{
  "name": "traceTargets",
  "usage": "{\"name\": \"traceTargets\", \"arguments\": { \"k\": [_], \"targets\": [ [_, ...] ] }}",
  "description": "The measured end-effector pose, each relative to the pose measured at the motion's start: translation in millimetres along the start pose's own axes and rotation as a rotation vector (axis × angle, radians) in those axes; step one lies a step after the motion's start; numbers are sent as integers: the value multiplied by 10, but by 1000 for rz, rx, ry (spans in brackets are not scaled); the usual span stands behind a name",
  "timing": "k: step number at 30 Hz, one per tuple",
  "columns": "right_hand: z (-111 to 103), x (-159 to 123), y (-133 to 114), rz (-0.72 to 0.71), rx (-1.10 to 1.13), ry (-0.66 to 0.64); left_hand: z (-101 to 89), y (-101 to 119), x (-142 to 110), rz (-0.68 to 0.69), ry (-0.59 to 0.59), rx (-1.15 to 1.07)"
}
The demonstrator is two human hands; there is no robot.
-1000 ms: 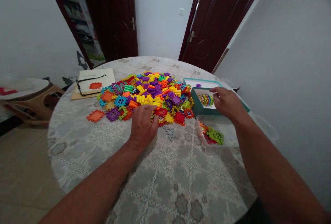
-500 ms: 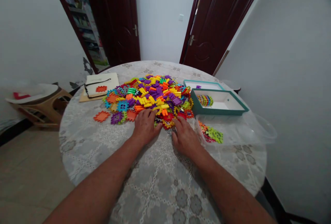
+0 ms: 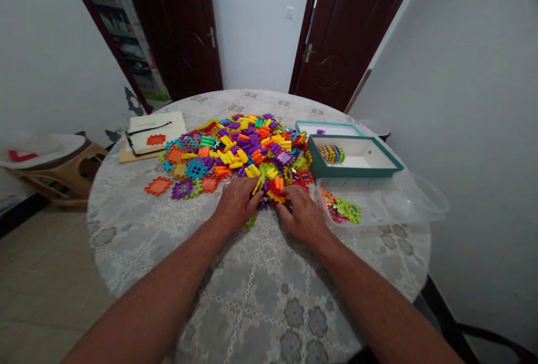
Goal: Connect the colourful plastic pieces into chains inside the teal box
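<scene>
my left hand [image 3: 236,202] and right hand [image 3: 303,213] at the near edge of the heaped plastic building pieces [image 3: 244,148]

my two hands stand apart, palms down, with a few bits of the heap between them. my fingers touch its near edge, and a yellow-green piece [image 3: 259,184] shows between the left thumb and fingers; i cannot tell whether either hand grips anything. the heap sits mid-way across the round, flower-patterned tabletop [image 3: 252,291], yellow, purple and orange tube shapes on top, toothed flat squares around the sides. an orange toothed square [image 3: 158,185] lies just off its left end.

right of the heap is a green box [image 3: 355,172], white inside, with a coil of coloured beads [image 3: 333,154] at its left end. behind it a teal-rimmed shallow tray [image 3: 342,127] carries a small purple piece [image 3: 320,132]. nearer me, beside my right hand, a clear plastic container [image 3: 372,217] holds orange, red and green flat pieces [image 3: 348,210].

on the far left is a book-like cream pad [image 3: 179,122], bearing another orange square [image 3: 156,139] and a thin black item [image 3: 151,127] too small to make out. past the tabletop's edge on that side is a wooden chair [image 3: 63,176].
</scene>
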State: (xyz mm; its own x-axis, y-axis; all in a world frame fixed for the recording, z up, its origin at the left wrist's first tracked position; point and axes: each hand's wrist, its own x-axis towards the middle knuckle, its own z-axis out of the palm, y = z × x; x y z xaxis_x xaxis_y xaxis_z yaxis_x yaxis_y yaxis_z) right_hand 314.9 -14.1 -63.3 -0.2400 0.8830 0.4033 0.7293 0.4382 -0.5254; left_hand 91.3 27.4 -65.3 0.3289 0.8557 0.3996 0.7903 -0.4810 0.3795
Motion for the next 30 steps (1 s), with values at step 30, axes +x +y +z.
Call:
{"name": "traceTargets", "arguments": {
  "k": [30],
  "targets": [
    [-32, 31, -55, 332, 220, 154, -264, 227, 41, -394, 19, -435]
  ]
}}
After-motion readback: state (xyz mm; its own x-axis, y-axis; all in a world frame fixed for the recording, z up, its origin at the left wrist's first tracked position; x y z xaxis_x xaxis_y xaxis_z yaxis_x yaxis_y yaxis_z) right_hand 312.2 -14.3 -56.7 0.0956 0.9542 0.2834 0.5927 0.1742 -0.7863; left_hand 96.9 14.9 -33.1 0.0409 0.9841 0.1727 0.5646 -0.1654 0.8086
